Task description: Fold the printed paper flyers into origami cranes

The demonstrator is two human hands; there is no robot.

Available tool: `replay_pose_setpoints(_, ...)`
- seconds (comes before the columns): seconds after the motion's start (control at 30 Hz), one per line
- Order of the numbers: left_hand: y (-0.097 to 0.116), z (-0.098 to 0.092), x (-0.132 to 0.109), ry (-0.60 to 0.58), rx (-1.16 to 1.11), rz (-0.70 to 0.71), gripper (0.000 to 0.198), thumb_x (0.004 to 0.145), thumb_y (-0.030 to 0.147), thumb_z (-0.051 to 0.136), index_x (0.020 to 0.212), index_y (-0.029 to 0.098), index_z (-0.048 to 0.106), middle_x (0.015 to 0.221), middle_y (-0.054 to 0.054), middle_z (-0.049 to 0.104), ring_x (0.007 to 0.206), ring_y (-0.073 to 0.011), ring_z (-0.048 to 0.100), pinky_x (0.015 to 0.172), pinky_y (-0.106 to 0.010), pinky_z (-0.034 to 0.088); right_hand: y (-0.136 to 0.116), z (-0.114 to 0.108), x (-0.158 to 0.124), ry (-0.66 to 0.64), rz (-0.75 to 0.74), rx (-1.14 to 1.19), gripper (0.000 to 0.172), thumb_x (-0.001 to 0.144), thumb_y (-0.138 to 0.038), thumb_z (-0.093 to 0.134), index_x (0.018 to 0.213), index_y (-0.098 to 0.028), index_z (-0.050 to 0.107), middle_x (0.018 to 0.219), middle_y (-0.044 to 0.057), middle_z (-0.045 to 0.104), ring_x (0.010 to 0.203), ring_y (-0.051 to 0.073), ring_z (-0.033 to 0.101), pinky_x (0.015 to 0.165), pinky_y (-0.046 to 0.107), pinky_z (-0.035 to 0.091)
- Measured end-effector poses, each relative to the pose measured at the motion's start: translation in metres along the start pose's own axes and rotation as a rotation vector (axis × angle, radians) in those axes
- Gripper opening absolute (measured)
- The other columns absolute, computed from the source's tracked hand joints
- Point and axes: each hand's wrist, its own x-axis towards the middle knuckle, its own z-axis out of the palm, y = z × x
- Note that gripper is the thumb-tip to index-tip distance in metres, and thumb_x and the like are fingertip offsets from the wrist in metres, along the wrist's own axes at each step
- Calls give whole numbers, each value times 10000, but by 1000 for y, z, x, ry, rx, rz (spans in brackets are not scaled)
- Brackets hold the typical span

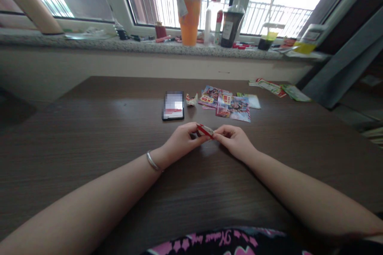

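A small red and white packet [205,130] is pinched between both of my hands just above the dark wooden table [89,127]. My left hand [183,142], with a silver bangle on the wrist, grips the packet's left end. My right hand [232,139] closes its fingertips on the right end. Both forearms rest on the table. Beyond my hands lie a phone [173,105], a torn wrapper [192,99] and several colourful cards [227,103].
More paper packets [278,88] lie at the table's far right. On the stone windowsill [89,43] stand an orange drink cup [189,12], a white bottle [213,12], a dark drink cup [231,24], pens and small items. A cardboard tube [28,0] leans at the far left.
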Motion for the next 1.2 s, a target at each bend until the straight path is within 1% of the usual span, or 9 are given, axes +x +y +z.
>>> replay_pose_setpoints(0.1,-1,1,-1,-13,11,21,213,847,346,653,959,170,694,898,-43,694,818,-164,632,768,-291,498,2,0,1,-13,10,26,233,738,-407,678,719,-175,679,634,10,637,588,132,517,573,261,403)
replay_pose_setpoints(0.23,0,1,-2,-34,44,96,205,883,332,607,998,180,681,950,-47,690,867,-168,625,811,-297,491,6,-1,3,-42,35,93,265,739,-435,680,737,-171,686,657,13,649,603,132,534,585,262,415)
replay_pose_setpoints(0.3,2,0,-2,-34,60,101,197,909,323,566,988,180,676,948,-49,683,869,-170,615,811,-299,483,7,0,4,-47,32,81,262,737,-430,687,747,-169,691,666,14,654,609,132,538,587,260,419)
replay_pose_setpoints(0.5,10,-2,0,-61,75,58,227,948,298,461,911,170,645,899,-48,643,852,-180,581,783,-299,460,4,0,1,-69,-15,-106,207,781,-380,652,764,-176,686,625,-4,625,567,119,505,552,241,393)
replay_pose_setpoints(0.63,12,-2,1,-66,36,68,202,933,257,463,841,169,619,871,-35,625,842,-170,571,785,-284,445,4,-1,1,-101,-53,-143,194,809,-360,617,783,-179,680,658,1,636,584,120,508,569,241,398)
replay_pose_setpoints(0.77,10,0,1,-91,16,53,185,917,240,481,814,162,613,826,-23,602,797,-155,553,752,-269,430,3,-1,1,-153,-73,-184,192,835,-339,582,759,-177,652,673,4,628,590,121,498,570,240,384)
replay_pose_setpoints(0.93,7,0,2,-12,22,0,222,903,335,546,794,152,608,780,-17,579,743,-144,530,694,-257,416,-5,-2,-1,-196,-167,-327,158,856,-275,558,755,-181,634,704,6,621,661,135,525,611,241,383)
replay_pose_setpoints(1.1,8,-1,2,-20,-1,-15,332,935,384,489,742,151,624,726,-20,571,715,-142,524,673,-259,416,-7,-2,-1,-237,-248,-391,145,863,-229,549,740,-187,615,712,0,612,687,135,529,650,247,380)
replay_pose_setpoints(1.2,10,-1,1,-4,-8,-23,333,928,367,496,697,153,602,691,-11,550,689,-138,510,654,-257,408,-7,-2,-1,-259,-262,-401,147,864,-231,556,734,-189,609,692,-11,595,667,129,512,638,243,370)
